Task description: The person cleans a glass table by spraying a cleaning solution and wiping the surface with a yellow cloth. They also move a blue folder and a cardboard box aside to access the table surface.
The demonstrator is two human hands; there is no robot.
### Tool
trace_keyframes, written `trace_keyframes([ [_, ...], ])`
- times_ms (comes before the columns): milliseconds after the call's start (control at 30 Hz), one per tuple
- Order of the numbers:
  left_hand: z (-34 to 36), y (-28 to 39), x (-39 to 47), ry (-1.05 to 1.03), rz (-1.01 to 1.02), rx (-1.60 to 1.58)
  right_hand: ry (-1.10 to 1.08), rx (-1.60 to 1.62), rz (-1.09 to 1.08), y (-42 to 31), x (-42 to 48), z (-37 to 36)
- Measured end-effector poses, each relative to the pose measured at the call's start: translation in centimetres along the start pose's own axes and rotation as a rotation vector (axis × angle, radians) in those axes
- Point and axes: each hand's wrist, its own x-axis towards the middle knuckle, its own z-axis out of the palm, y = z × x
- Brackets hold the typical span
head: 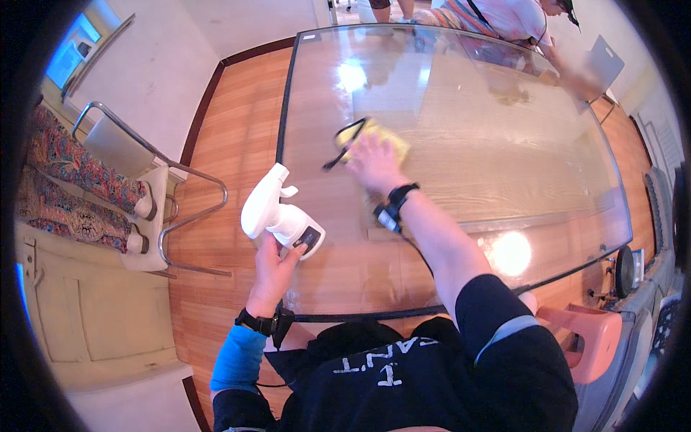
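My left hand (273, 272) grips a white spray bottle (276, 210) by its body, the trigger head up and a dark label on its side. The bottle is over the left edge of the glass tabletop (324, 194). Flat on the glass, my right hand (376, 160) presses down on a yellow cloth (397, 141). A black strip (340, 154) shows along the cloth's left side; part of the cloth is hidden under my palm and fingers. Both wrists wear black bands with small devices, and a cable runs from the right one.
Another person (502, 27) leans over the far right corner of the table, one hand blurred. A metal-framed chair (156, 216) stands left, beside someone's patterned trousers (81, 183). A pink plastic stool (591, 340) is near my right side. Bright lamp reflections lie on the glass.
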Motion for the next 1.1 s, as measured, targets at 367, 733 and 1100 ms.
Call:
trace_keyframes([
  [367, 0.1, -0.9, -0.2, 0.046, 0.045, -0.061, -0.022, 0.038, 0.004, 10.0, 2.5, -2.0],
  [733, 0.5, -2.1, 0.2, 0.024, 0.048, -0.028, -0.108, 0.007, 1.178, 32.1, -11.8, -0.9],
  [1100, -0.4, -4.9, 1.9, 0.012, 0.157, -0.09, 0.086, 0.073, -0.103, -2.3, -8.7, -2.3],
])
